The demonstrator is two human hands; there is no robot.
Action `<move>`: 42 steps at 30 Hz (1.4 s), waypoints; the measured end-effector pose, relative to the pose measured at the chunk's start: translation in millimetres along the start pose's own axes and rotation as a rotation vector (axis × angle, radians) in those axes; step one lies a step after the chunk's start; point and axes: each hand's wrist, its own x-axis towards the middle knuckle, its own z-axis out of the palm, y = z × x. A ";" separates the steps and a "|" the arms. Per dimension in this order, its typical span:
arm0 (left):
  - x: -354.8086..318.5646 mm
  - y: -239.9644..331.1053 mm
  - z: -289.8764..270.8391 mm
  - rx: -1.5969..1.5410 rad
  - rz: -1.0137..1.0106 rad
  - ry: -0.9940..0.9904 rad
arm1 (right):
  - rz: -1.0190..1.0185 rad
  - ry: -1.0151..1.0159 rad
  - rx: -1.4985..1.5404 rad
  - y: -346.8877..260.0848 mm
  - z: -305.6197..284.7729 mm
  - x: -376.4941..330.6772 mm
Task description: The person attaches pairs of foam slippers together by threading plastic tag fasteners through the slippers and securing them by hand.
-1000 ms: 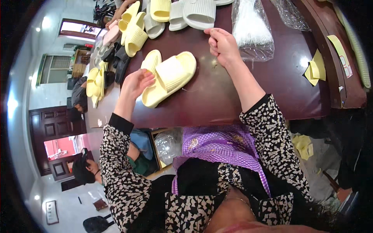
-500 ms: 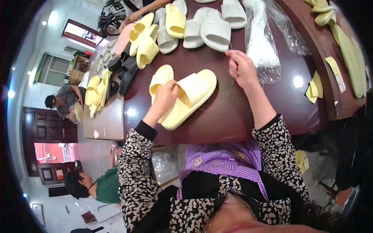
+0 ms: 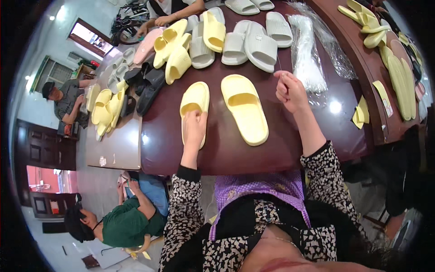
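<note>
Side by side on the dark tabletop, toes pointing away, a gap between: yellow left slipper and right slipper. Gripped at the strap's edge by the left hand: the left one. Raised beside the right one, fingers curled and fingertips together: the right hand, any hold too small to tell. Beyond: gray slippers and a plastic-wrapped white bundle.

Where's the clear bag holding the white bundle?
Head view: the clear bag lies on the dark-red tabletop, right of centre, between a grey slide sandal and crumpled clear plastic, just beyond the right hand.
</note>
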 end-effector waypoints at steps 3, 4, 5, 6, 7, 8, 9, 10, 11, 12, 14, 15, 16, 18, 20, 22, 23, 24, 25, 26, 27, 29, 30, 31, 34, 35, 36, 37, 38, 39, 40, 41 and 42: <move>6.3 25.1 17.9 -0.066 0.037 -0.063 | -0.002 0.006 0.021 -2.4 5.1 -4.7; 8.1 38.8 22.1 -0.136 0.039 -0.092 | -0.010 0.001 0.035 -2.4 7.5 -7.9; 9.2 49.5 28.1 -0.152 0.046 -0.104 | -0.017 0.018 0.025 -1.4 9.4 -12.2; 9.9 60.8 33.3 -0.167 0.022 -0.127 | -0.001 0.031 -0.002 0.7 11.9 -18.0; 10.0 70.8 37.5 -0.181 -0.001 -0.149 | 0.013 0.043 -0.029 2.8 15.0 -24.3; 9.7 77.9 41.2 -0.194 -0.024 -0.169 | 0.027 0.054 -0.056 3.5 18.2 -30.4; 9.2 82.4 44.7 -0.207 -0.014 -0.175 | 0.018 0.065 -0.065 3.8 21.9 -36.8; 6.9 84.6 49.1 -0.204 0.005 -0.148 | 0.041 0.062 -0.082 5.9 25.5 -44.3; 5.0 86.2 52.4 -0.198 0.023 -0.119 | 0.065 0.056 -0.097 8.0 29.7 -51.8; 3.6 86.9 54.5 -0.192 0.039 -0.087 | 0.089 0.048 -0.111 10.0 34.2 -58.8; -4.2 98.6 50.7 -0.323 0.021 -0.141 | 0.105 0.048 -0.120 10.2 35.9 -76.1; -10.4 104.1 42.0 -0.439 -0.007 -0.183 | 0.129 0.031 -0.121 10.2 38.9 -84.2; -16.1 108.0 35.6 -0.553 -0.036 -0.227 | 0.153 0.013 -0.120 10.2 41.3 -89.3; -28.9 114.2 28.7 -0.661 -0.050 -0.259 | 0.145 0.027 -0.111 10.7 46.7 -95.2; -42.8 121.8 22.7 -0.869 -0.094 -0.306 | 0.139 0.036 -0.091 11.4 52.0 -97.3; -58.1 134.7 16.9 -1.042 -0.170 -0.433 | 0.112 0.047 -0.076 12.4 54.7 -95.4; -65.2 140.9 13.1 -1.210 -0.251 -0.553 | 0.088 0.050 -0.061 13.7 56.9 -93.8; -68.6 145.3 10.5 -1.377 -0.335 -0.674 | 0.064 0.054 -0.047 14.4 58.7 -92.4; -70.7 147.5 8.8 -1.379 -0.343 -0.671 | 0.072 0.054 -0.048 13.7 61.6 -92.0; -72.3 149.3 7.6 -1.425 -0.366 -0.681 | 0.045 0.066 -0.052 10.9 65.2 -91.4; -73.7 150.5 6.6 -1.472 -0.389 -0.690 | 0.017 0.078 -0.056 7.1 69.2 -90.9; -74.2 151.5 3.8 -1.520 -0.411 -0.697 | -0.011 0.088 -0.062 0.0 75.6 -89.3; -74.8 151.2 2.4 -1.516 -0.400 -0.769 | -0.043 0.075 -0.058 -2.6 77.9 -88.5; -75.5 150.8 0.5 -1.509 -0.388 -0.841 | -0.076 0.061 -0.055 -5.4 80.4 -88.0; -76.6 153.8 -14.9 -1.371 -0.314 -0.825 | -0.152 0.053 -0.111 -17.0 87.3 -89.2; -76.7 156.6 -22.7 -1.239 -0.255 -0.740 | -0.196 0.063 -0.171 -21.6 87.6 -90.5; -77.1 158.7 -28.9 -1.108 -0.197 -0.655 | -0.240 0.072 -0.232 -25.4 87.0 -92.0; -77.7 160.3 -33.5 -1.110 -0.193 -0.658 | -0.244 0.076 -0.234 -29.4 84.6 -94.2; -79.0 161.9 -39.8 -0.960 0.031 -0.514 | -0.244 0.083 -0.300 -34.7 82.0 -98.2; -80.7 163.1 -45.0 -0.802 0.247 -0.367 | -0.244 0.090 -0.367 -40.3 78.1 -102.8; -81.7 161.1 -47.9 -0.632 0.445 -0.215 | -0.237 0.092 -0.432 -42.8 74.7 -103.9; -84.0 158.2 -49.3 -0.631 0.440 -0.212 | -0.233 0.088 -0.432 -43.0 70.3 -105.6; -87.0 154.6 -50.0 -0.578 0.488 -0.182 | -0.187 0.102 -0.516 -40.9 64.4 -108.4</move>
